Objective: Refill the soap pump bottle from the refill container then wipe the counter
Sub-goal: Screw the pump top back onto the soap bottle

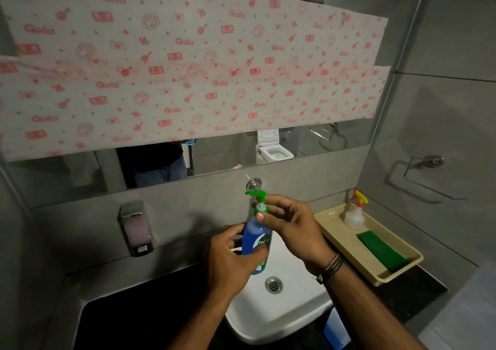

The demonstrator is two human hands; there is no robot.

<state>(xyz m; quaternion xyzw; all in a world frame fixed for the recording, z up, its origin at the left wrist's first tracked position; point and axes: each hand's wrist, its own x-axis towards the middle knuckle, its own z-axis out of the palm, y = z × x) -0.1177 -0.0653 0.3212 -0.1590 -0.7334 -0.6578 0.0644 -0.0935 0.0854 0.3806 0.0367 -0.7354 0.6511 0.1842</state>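
One bottle [253, 233] — left hand [230, 259] low, right hand [292, 228] high.

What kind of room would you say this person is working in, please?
Most likely a bathroom or washroom. A white basin with a drain sits in a dark counter, a toilet shows reflected in the mirror, and a wall-mounted soap dispenser hangs left of the basin.
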